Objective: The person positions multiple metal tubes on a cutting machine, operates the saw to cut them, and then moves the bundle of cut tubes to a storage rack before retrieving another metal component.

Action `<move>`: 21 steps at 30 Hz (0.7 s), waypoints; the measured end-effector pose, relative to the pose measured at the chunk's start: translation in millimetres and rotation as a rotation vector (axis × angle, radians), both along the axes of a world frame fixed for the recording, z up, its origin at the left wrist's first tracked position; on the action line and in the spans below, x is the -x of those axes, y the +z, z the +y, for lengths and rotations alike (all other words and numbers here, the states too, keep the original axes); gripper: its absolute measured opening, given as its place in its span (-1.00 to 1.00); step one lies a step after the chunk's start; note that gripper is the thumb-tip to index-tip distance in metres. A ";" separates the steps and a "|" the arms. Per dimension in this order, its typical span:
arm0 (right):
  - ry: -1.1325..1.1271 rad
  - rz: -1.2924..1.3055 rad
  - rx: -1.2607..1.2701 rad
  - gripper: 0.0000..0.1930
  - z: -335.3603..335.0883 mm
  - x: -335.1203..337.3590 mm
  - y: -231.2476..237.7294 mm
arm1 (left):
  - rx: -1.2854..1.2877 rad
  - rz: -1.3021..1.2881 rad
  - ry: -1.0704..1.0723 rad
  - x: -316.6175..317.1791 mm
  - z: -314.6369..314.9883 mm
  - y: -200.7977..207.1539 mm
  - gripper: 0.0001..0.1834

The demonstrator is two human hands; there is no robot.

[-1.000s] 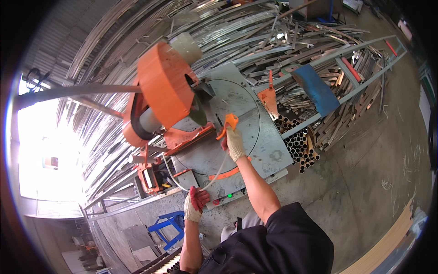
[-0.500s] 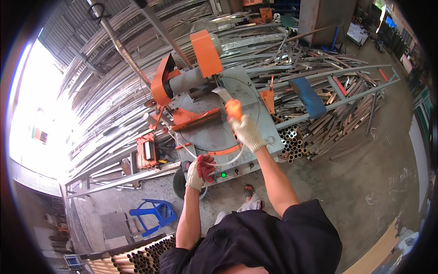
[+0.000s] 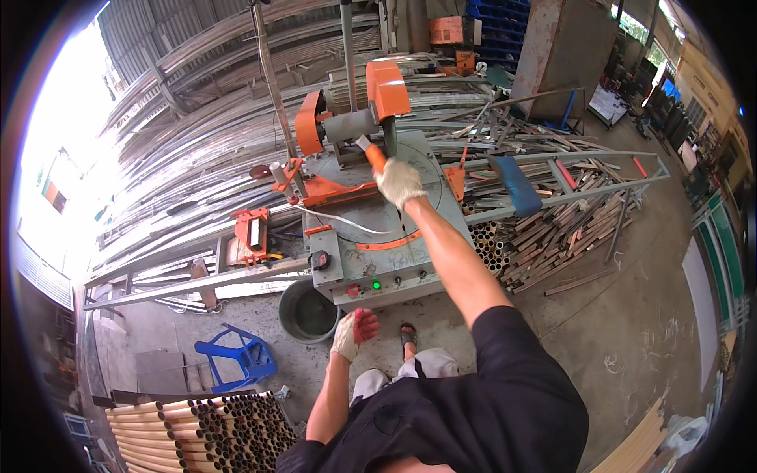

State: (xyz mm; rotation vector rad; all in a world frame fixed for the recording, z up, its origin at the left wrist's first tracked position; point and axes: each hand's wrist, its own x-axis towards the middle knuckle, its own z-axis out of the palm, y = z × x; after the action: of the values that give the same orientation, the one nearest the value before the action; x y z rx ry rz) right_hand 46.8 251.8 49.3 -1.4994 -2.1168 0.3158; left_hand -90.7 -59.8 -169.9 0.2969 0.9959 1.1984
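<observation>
My right hand [image 3: 400,183], in a pale knitted glove, is closed around an orange-handled tool with a pale flat end [image 3: 376,157]. It reaches over the grey table [image 3: 430,229] of an orange and grey cutting saw [image 3: 386,91]. The tool's tip is beside the saw's grey cylinder; its exact kind is unclear. My left hand [image 3: 355,333], in a glove with a red palm, hangs in front of the machine, loosely curled with nothing visible in it. A thin white hose [image 3: 347,222] lies curved across the table. An orange fence [image 3: 331,191] stands behind it.
A grey tub [image 3: 309,314] stands on the floor below the table. Left of it lies a blue plastic stool [image 3: 236,356], near stacked tan tubes [image 3: 189,430]. Metal lengths [image 3: 568,213] pile up behind and right, under a frame bearing a blue pad [image 3: 516,185].
My right hand moved the orange-handled tool left toward the saw's cylinder. My left hand drew back from the table edge, away from the hose. The view shifted.
</observation>
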 end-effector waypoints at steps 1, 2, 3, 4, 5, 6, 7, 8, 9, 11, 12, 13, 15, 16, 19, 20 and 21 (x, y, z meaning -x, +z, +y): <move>-0.197 0.230 0.064 -0.56 12.7 7.0 10.0 | 0.011 0.000 -0.016 -1.0 -11.8 -2.4 -0.59; -0.107 0.137 0.039 -0.57 16.3 12.4 12.6 | 0.031 0.040 0.006 -3.8 -25.3 -6.7 -0.58; -0.010 0.055 0.015 -0.58 16.3 26.5 17.8 | 0.053 0.091 0.035 0.8 -38.9 -11.1 -0.56; 0.120 -0.110 -0.080 -0.60 17.9 38.4 6.8 | 0.084 0.167 0.059 -5.2 -50.1 -15.5 -0.55; 0.122 -0.255 -0.135 -0.60 21.4 40.7 -3.7 | 0.093 0.210 0.062 -8.8 -59.8 -18.8 -0.55; 0.017 -0.089 -0.118 -0.61 24.1 37.8 -10.9 | 0.118 0.262 0.074 -6.3 -77.8 -17.6 -0.56; -0.088 0.073 -0.102 -0.61 28.5 29.4 -17.8 | 0.138 0.311 0.087 -5.9 -95.8 -16.1 -0.56; -0.118 0.091 -0.075 -0.59 23.5 19.5 -37.4 | 0.137 0.293 0.144 -4.3 -116.6 -16.2 -0.58; -0.091 0.114 -0.066 -0.58 16.3 9.9 -56.4 | 0.132 0.276 0.207 0.4 -141.7 -16.8 -0.59; -0.017 0.165 -0.054 -0.56 -2.6 1.3 -83.2 | 0.180 0.085 0.366 24.1 -211.6 -52.7 -0.65; -0.066 0.187 -0.117 -0.55 -1.4 -3.3 -76.2 | 0.229 0.047 0.475 25.3 -241.3 -72.1 -0.67; -0.113 0.210 -0.164 -0.55 -5.5 -7.4 -71.0 | 0.366 0.107 0.603 20.2 -267.5 -82.7 -0.70; -0.232 0.289 -0.166 -0.54 -3.4 -14.6 -61.3 | 0.336 -0.213 0.747 8.9 -294.6 -76.6 -0.77; -0.286 0.348 -0.131 -0.54 5.7 -11.4 -48.9 | 0.290 -0.281 0.773 7.2 -308.5 -79.8 -0.68; -0.229 0.253 -0.136 -0.53 37.4 -16.3 -60.5 | 0.083 -0.344 0.762 -9.5 -308.1 -81.2 -0.68; -0.236 0.306 -0.160 -0.53 40.1 -21.1 -67.1 | 0.082 -0.355 0.739 -16.6 -305.8 -82.8 -0.68; -0.236 0.370 -0.187 -0.53 39.6 -22.1 -64.9 | 0.069 -0.359 0.723 -21.7 -300.3 -80.5 -0.69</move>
State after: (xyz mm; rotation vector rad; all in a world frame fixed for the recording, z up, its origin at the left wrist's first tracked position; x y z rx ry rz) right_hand 68.9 291.4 -15.6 -1.4361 -1.6189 0.2752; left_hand -69.0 -360.0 -250.4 -0.3627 0.8411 1.7833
